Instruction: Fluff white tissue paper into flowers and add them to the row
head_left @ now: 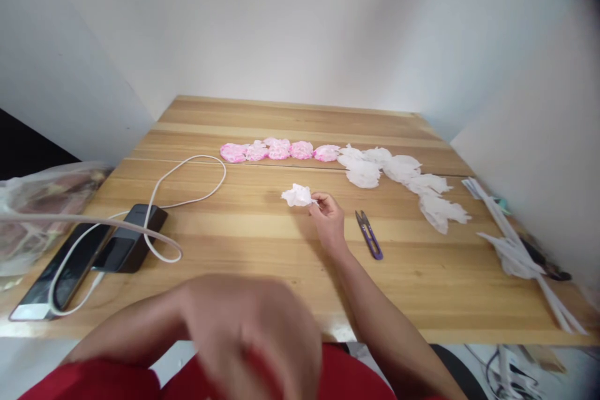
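Note:
My right hand (329,219) pinches the narrow end of a white tissue-paper flower (297,195), held over the middle of the table. Close to the camera, my left hand (255,331) is smeared by motion, and its fingers cannot be made out. Purple thread snips (369,235) lie to the right of my right hand. Behind it stretches a row of pink-and-white paper flowers (279,149). The row carries on to the right as white paper flowers (363,172), some overlapping.
On the left, a white cable (162,181) loops over a black power bank (134,237) and a phone (60,269). A clear plastic bag (42,200) sits at the far left. White paper strips (529,256) lie along the right edge of the wooden table (262,244).

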A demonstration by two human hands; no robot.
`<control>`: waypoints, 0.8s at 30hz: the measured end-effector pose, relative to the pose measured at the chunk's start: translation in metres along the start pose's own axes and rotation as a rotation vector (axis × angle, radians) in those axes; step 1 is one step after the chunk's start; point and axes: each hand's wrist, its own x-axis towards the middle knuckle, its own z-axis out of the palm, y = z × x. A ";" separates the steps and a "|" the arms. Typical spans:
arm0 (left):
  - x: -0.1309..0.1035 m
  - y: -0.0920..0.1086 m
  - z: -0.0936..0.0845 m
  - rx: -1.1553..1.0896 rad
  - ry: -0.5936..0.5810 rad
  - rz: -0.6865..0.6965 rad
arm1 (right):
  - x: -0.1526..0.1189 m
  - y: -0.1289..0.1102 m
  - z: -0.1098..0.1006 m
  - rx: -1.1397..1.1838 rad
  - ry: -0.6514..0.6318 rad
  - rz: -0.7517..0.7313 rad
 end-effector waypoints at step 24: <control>0.044 -0.154 0.020 0.293 0.710 -0.290 | -0.013 -0.028 -0.005 0.011 -0.232 -0.036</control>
